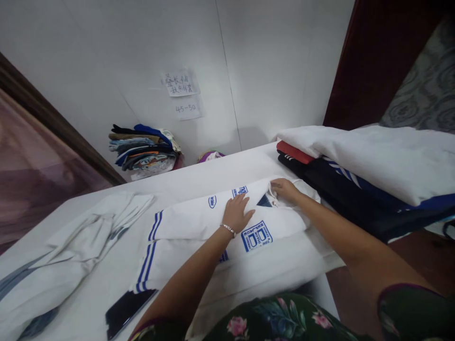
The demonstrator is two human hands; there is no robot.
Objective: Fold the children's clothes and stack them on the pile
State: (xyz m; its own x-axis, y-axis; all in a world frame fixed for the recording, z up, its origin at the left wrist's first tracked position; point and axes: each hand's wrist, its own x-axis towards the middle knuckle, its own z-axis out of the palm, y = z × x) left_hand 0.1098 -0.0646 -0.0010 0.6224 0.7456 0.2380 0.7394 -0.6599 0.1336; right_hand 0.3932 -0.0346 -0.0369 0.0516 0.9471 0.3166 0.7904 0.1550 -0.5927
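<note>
A white shirt (192,222) with blue prints and double blue stripes at its hem lies across the white table in front of me, partly folded in. My left hand (237,214) rests flat on its middle, fingers spread, with a bracelet at the wrist. At the neck end, my right hand (285,190) pinches the edge of the shirt's collar (272,193) between thumb and fingers. A small dark blue patch shows inside the neck opening. The shirt's near side hangs toward my body, and my left forearm hides part of it.
Crumpled white clothing (78,241) lies to the left. A dark phone-like slab (128,310) sits by the near edge. Dark folded garments (341,189) and a white cloth heap (387,156) are on the right. Beyond the table stands a clothes stack (144,147), below wall notes (181,83).
</note>
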